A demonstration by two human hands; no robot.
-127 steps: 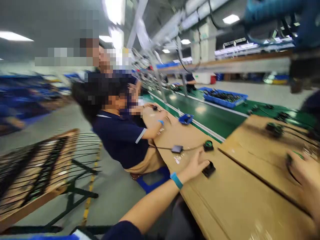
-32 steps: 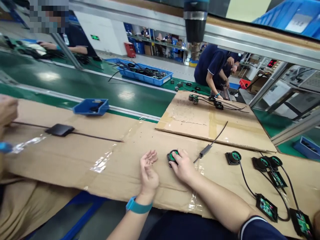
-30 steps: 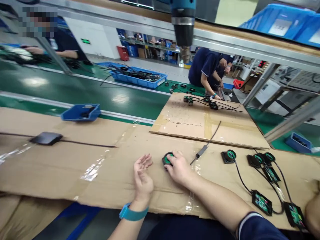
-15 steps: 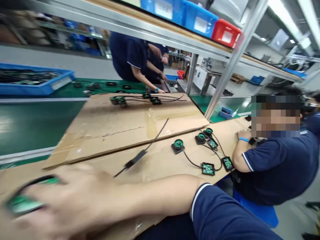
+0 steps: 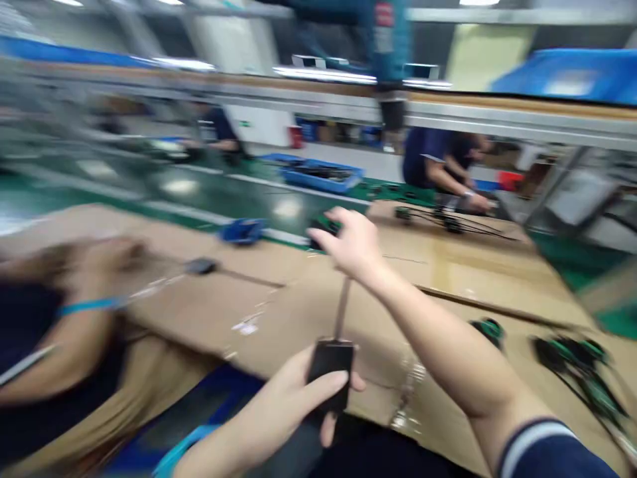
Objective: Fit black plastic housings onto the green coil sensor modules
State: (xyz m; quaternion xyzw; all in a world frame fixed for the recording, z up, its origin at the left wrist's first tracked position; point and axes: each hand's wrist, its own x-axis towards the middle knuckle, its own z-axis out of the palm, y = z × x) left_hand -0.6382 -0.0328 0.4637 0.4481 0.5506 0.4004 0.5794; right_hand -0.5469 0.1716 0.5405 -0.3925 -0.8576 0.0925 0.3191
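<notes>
The picture is blurred by motion. My right hand (image 5: 351,244) is raised above the cardboard-covered bench (image 5: 279,305) and grips a round black and green part (image 5: 324,228). A dark cable (image 5: 342,307) runs down from it to a black box (image 5: 329,373), which my left hand (image 5: 293,398) holds near the bench's front edge. A blue band sits on my left wrist.
A co-worker's arm (image 5: 64,338) with a blue wristband rests at the left. More green and black parts (image 5: 567,352) lie at the right. A small blue bin (image 5: 242,230), a black box on a cable (image 5: 200,267), the green conveyor (image 5: 213,192) and a hanging tool (image 5: 391,60) lie beyond.
The view swung back to the left. My right hand lifted the round part off the cardboard, and my left hand, open a second ago, now holds the black box on its cable.
</notes>
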